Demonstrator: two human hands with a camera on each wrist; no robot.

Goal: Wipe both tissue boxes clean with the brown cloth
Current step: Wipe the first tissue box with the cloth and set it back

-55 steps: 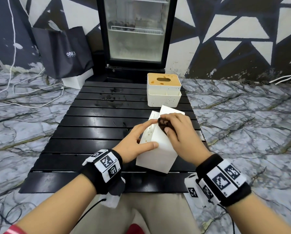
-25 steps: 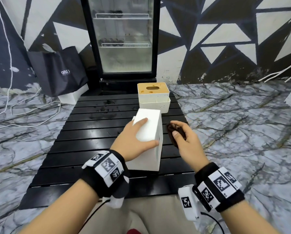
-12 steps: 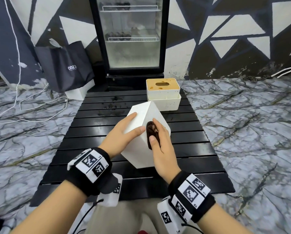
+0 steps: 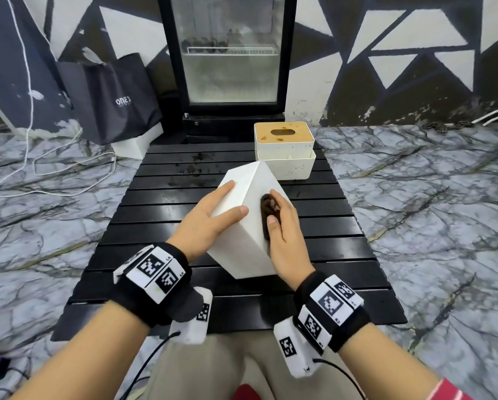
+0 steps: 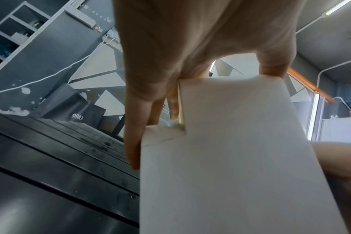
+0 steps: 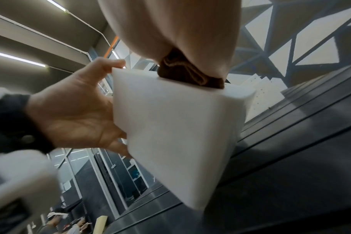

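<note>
Fingers (image 4: 223,192) of left hand (image 4: 210,219) straight, flat against tilted white tissue box (image 4: 242,241); right hand (image 4: 284,232) pinches brown cloth (image 4: 266,204) against its side. Second tissue box (image 4: 284,150) behind, on tabletop (image 4: 161,215).

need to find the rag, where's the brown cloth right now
In the head view the brown cloth is bunched under the right hand, pressed against the right face of the tilted white tissue box at table centre.

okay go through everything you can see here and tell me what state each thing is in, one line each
near tissue box: tilted on an edge, held on the black table.
brown cloth: bunched, pressed against the box's right face.
left hand: steadying the box.
right hand: holding the cloth.
far tissue box: upright, lid stained.
fridge: door closed.
</note>
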